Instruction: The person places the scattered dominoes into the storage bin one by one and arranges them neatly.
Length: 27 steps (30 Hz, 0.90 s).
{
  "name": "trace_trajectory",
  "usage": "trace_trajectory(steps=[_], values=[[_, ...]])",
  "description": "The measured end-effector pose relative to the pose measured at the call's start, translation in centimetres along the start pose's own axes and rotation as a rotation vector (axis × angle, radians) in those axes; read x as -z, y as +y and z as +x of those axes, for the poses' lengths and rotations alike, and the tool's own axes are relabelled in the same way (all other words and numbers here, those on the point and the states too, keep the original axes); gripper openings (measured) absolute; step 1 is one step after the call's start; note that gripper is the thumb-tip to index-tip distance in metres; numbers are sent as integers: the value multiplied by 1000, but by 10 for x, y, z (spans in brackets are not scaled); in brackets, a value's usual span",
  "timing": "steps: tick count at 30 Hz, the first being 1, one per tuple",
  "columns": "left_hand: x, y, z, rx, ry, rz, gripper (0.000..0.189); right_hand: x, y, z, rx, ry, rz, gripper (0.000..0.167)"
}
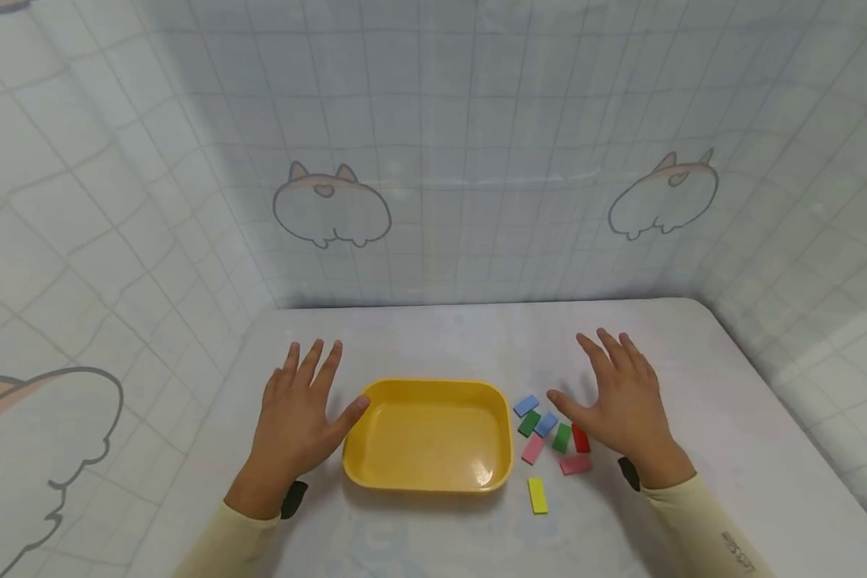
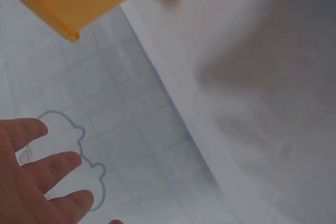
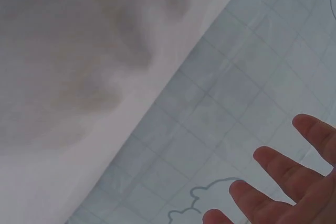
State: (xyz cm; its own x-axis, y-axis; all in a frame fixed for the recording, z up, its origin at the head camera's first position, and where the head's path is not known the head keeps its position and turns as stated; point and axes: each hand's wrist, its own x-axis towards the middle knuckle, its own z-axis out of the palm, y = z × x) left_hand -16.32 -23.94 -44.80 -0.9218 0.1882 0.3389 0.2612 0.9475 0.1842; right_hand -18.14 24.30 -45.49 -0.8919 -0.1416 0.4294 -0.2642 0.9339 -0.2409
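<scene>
My left hand (image 1: 299, 421) is spread at the left side of a yellow tray (image 1: 428, 480), its thumb overlapping the rim in the head view. Nothing is held in it. On the other side, my right hand (image 1: 624, 405) hovers with fingers apart and holds nothing, just beyond a loose group of small flat blocks. Among them are a red block (image 1: 580, 438), a green block (image 1: 562, 438), a blue block (image 1: 526, 405) and a pink block (image 1: 575, 464). Closer to me lies a yellow block (image 1: 538, 496). The left wrist view shows the tray's corner (image 2: 79, 3) above the left fingers (image 2: 52, 171).
Everything stands on a white table (image 1: 433, 538). Behind it and along both sides hangs a white sheet (image 1: 441, 177) with a grid pattern and cartoon animal drawings. A second green block (image 1: 529, 423) and a second pink block (image 1: 532, 449) lie near the tray's right edge.
</scene>
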Motion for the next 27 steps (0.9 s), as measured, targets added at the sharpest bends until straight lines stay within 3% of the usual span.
trace_trajectory(steps=[7, 13, 19, 27], values=[[-3, -1, -5, 2, 15, -14, 93, -1, -6, 2, 0, 8, 8, 94], [-8, 3, -12, 2, 9, -61, 89, -2, -12, 0, -34, -56, 0, 94], [-14, 11, -17, 66, -18, -99, 87, -3, -16, -3, -42, -64, -7, 91], [-19, 20, -20, 111, 13, -94, 84, -6, -34, 4, -51, -75, 48, 87]])
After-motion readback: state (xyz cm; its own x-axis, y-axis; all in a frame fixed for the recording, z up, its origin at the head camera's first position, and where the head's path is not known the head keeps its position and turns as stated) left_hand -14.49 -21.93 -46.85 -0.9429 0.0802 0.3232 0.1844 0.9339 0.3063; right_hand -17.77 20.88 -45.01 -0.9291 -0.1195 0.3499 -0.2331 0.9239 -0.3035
